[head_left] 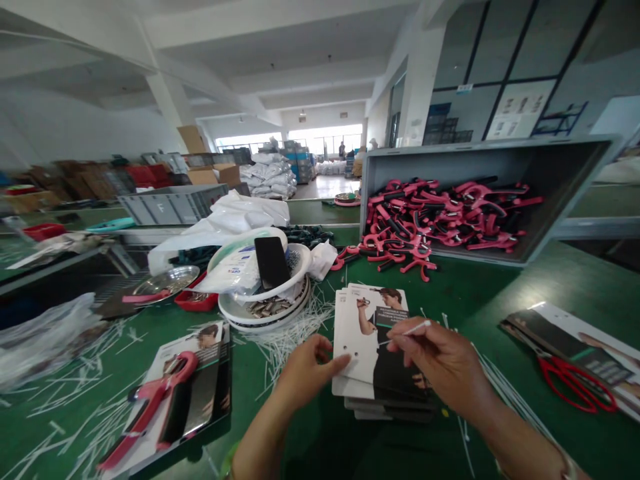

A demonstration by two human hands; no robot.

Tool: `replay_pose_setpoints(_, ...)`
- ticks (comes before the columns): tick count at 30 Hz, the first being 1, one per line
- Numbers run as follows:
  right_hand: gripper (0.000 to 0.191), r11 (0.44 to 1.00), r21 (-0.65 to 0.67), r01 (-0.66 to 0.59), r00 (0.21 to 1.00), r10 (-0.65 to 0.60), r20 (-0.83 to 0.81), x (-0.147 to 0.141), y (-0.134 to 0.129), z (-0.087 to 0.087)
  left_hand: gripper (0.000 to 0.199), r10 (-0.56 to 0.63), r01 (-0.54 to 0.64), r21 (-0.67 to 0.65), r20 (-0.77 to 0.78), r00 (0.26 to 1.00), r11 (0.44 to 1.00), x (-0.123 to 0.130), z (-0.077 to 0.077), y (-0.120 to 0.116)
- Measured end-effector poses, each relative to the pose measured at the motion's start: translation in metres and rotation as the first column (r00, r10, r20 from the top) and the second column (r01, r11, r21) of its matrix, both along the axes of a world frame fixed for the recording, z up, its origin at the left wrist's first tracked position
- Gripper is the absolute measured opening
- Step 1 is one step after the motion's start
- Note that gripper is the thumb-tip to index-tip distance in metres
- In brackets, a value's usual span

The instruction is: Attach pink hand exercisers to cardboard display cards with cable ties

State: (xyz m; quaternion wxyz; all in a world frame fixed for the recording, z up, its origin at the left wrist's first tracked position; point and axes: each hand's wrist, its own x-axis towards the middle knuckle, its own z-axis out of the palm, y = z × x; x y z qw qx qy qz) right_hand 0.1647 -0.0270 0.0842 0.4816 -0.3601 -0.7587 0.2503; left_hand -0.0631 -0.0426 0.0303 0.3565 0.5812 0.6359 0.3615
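Observation:
A stack of printed packaging cards (357, 327) lies in front of me, the upper ones offset from those below. At its left edge is my left hand (310, 370), its thumb over the top card and its fingers curled by the edge. My right hand (445, 363), above the cards' right side, pinches a thin white zip tie (417, 327). Two small holes show in the top card near my left thumb. On the left, a pink-and-black hand grip strengthener (156, 407) rests on another printed card (207, 373).
A grey bin (540, 257) on its side spills pink-and-black hand grips (435, 213). Red-handled scissors (575, 383) lie on cards at right. Loose zip ties (295, 340) surround white bowls (260, 320); a black phone (271, 262) lies on top. A red tray (197, 301) stands beside them.

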Motion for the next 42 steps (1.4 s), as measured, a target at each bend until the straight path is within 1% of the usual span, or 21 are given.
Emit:
replay_pose_setpoints(2,0.02,0.989,-0.132,-0.062,0.996,0.053,-0.077,-0.01,0.0,-0.011,0.036,-0.06,0.065,-0.064,0.081,0.995,0.996,0.002,-0.009,0.003)
replay_pose_setpoints(5,0.02,0.976,-0.191,-0.107,0.988,0.083,-0.129,-0.019,0.003,-0.026,0.034,-0.07,0.086,-0.125,0.124,0.99,0.988,0.005,-0.01,0.005)
replay_pose_setpoints(7,0.018,0.972,-0.202,-0.122,0.986,0.096,-0.135,-0.02,0.006,-0.032,0.033,-0.081,0.093,-0.144,0.084,0.993,0.985,0.004,-0.006,0.005)
replay_pose_setpoints(9,0.017,0.97,-0.198,-0.142,0.985,0.118,-0.128,-0.02,0.008,-0.035,0.031,-0.081,0.08,-0.128,0.003,0.997,0.989,0.0,-0.001,0.003)
replay_pose_setpoints(12,0.018,0.969,-0.187,-0.159,0.984,0.139,-0.115,-0.021,0.008,-0.034,0.03,-0.013,0.004,-0.057,-0.162,0.987,0.998,-0.004,0.008,-0.001)
replay_pose_setpoints(13,0.019,0.97,-0.185,-0.159,0.983,0.139,-0.116,-0.021,0.007,-0.033,0.031,0.014,-0.02,-0.031,-0.186,0.982,0.999,-0.005,0.011,-0.003)
replay_pose_setpoints(14,0.02,0.971,-0.183,-0.156,0.984,0.136,-0.119,-0.022,0.006,-0.032,0.031,0.03,-0.033,-0.012,-0.17,0.985,0.999,-0.005,0.014,-0.005)
replay_pose_setpoints(15,0.02,0.971,-0.183,-0.152,0.984,0.13,-0.124,-0.022,0.005,-0.031,0.031,0.036,-0.037,-0.004,-0.111,0.993,0.999,-0.004,0.017,-0.007)
replay_pose_setpoints(17,0.02,0.974,-0.174,-0.141,0.983,0.117,-0.144,-0.024,0.003,-0.029,0.032,0.027,-0.023,-0.037,0.094,0.995,0.999,-0.001,0.022,-0.01)
replay_pose_setpoints(19,0.019,0.979,-0.156,-0.133,0.979,0.106,-0.173,-0.024,0.001,-0.028,0.034,0.019,0.012,-0.104,0.292,0.956,0.994,0.002,0.024,-0.011)
replay_pose_setpoints(20,0.018,0.981,-0.146,-0.129,0.977,0.101,-0.187,-0.023,0.0,-0.027,0.035,0.017,0.03,-0.128,0.357,0.934,0.991,0.003,0.024,-0.012)
replay_pose_setpoints(23,0.017,0.984,-0.133,-0.118,0.976,0.09,-0.2,-0.021,-0.002,-0.023,0.037,0.009,0.053,-0.129,0.441,0.897,0.99,0.005,0.023,-0.013)
replay_pose_setpoints(28,0.014,0.98,-0.117,-0.161,0.976,0.14,-0.165,-0.022,-0.007,-0.017,0.034,-0.008,0.072,-0.121,0.462,0.887,0.99,0.008,0.025,-0.016)
replay_pose_setpoints(30,0.013,0.981,-0.104,-0.162,0.975,0.143,-0.171,-0.025,-0.007,-0.018,0.033,-0.02,0.105,-0.141,0.503,0.864,0.984,0.01,0.028,-0.019)
replay_pose_setpoints(32,0.013,0.986,-0.072,-0.147,0.975,0.132,-0.176,-0.026,-0.006,-0.022,0.032,-0.018,0.147,-0.168,0.598,0.802,0.975,0.013,0.03,-0.021)
replay_pose_setpoints(33,0.013,0.99,-0.046,-0.134,0.979,0.125,-0.162,-0.026,-0.005,-0.025,0.031,-0.012,0.171,-0.175,0.664,0.747,0.97,0.015,0.03,-0.022)
replay_pose_setpoints(35,0.012,0.993,0.018,-0.12,0.988,0.121,-0.096,-0.024,-0.004,-0.03,0.027,0.024,0.195,-0.175,0.801,0.599,0.965,0.02,0.029,-0.023)
replay_pose_setpoints(37,0.012,0.991,0.07,-0.115,0.993,0.117,-0.024,-0.021,-0.003,-0.033,0.024,0.092,0.169,-0.186,0.888,0.451,0.968,0.027,0.027,-0.022)
replay_pose_setpoints(38,0.012,0.99,0.089,-0.113,0.993,0.114,-0.002,-0.019,-0.003,-0.034,0.024,0.133,0.142,-0.204,0.907,0.399,0.969,0.03,0.026,-0.021)
replay_pose_setpoints(40,0.011,0.987,0.109,-0.116,0.993,0.115,0.011,-0.015,-0.003,-0.035,0.026,0.213,0.073,-0.251,0.915,0.342,0.965,0.037,0.026,-0.018)
replay_pose_setpoints(42,0.011,0.984,0.117,-0.132,0.991,0.132,0.015,-0.012,-0.002,-0.033,0.034,0.256,0.025,-0.28,0.909,0.328,0.96,0.044,0.027,-0.014)
